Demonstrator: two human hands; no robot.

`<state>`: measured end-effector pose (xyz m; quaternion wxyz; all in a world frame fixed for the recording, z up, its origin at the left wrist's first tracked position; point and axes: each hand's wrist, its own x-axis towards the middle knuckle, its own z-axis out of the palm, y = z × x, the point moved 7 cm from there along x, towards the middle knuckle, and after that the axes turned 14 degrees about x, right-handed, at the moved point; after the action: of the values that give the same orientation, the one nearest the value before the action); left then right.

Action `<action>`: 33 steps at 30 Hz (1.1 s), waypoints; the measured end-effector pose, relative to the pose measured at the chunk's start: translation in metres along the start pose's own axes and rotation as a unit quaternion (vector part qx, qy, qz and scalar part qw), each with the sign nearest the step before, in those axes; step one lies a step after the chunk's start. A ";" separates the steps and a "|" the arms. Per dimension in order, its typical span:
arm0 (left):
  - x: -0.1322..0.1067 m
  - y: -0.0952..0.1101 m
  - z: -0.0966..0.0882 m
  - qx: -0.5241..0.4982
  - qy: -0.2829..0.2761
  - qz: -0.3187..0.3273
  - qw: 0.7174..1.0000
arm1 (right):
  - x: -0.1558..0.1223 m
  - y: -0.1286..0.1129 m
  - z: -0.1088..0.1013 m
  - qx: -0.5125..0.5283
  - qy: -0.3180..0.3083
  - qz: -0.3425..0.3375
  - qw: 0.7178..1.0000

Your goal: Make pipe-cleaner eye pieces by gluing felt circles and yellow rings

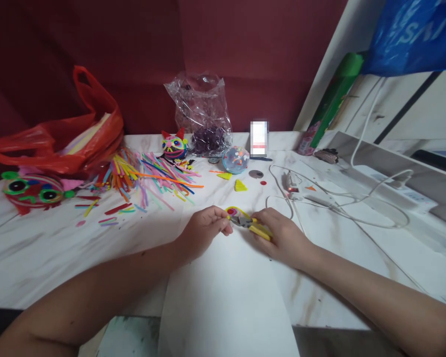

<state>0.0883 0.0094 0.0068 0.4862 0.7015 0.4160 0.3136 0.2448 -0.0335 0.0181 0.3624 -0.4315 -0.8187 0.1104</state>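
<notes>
My right hand (282,233) is wrapped round the yellow handles of a pair of pliers (259,229), whose metal jaws point left. At the jaws, the fingers of my left hand (211,225) are pinched on the edge of a coiled pipe-cleaner piece (232,211), yellow outside with pink and red inside. Whether the jaws grip the coil cannot be made out. A white sheet (226,292) lies beneath both hands and hangs over the table's front edge. Just beyond the hands are two yellow fuzzy pieces (241,185).
Loose pipe cleaners (159,173) are heaped at left by a red plastic bag (59,148) and a striped animal figure (33,191). A smaller figure (174,145), a clear bag (204,116) and a clear ball (235,159) stand behind. White cables (357,218) and a power strip (394,188) lie right.
</notes>
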 end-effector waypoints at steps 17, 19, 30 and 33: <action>-0.002 0.003 0.001 0.023 -0.001 0.012 1.000 | -0.002 0.001 0.000 -0.031 0.011 0.001 0.999; -0.002 0.003 0.001 0.028 0.000 0.011 1.000 | -0.002 0.000 -0.001 -0.039 0.015 -0.007 0.999; -0.002 0.003 0.003 0.051 -0.009 0.014 0.999 | -0.001 -0.009 -0.004 -0.076 0.034 -0.043 0.996; -0.002 0.003 0.004 0.046 -0.020 0.022 0.998 | -0.001 -0.011 -0.006 -0.089 0.032 -0.056 0.994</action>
<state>0.0914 0.0051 0.0078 0.4544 0.7383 0.4051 0.2905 0.2430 -0.0417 0.0272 0.3538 -0.4192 -0.8361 0.0026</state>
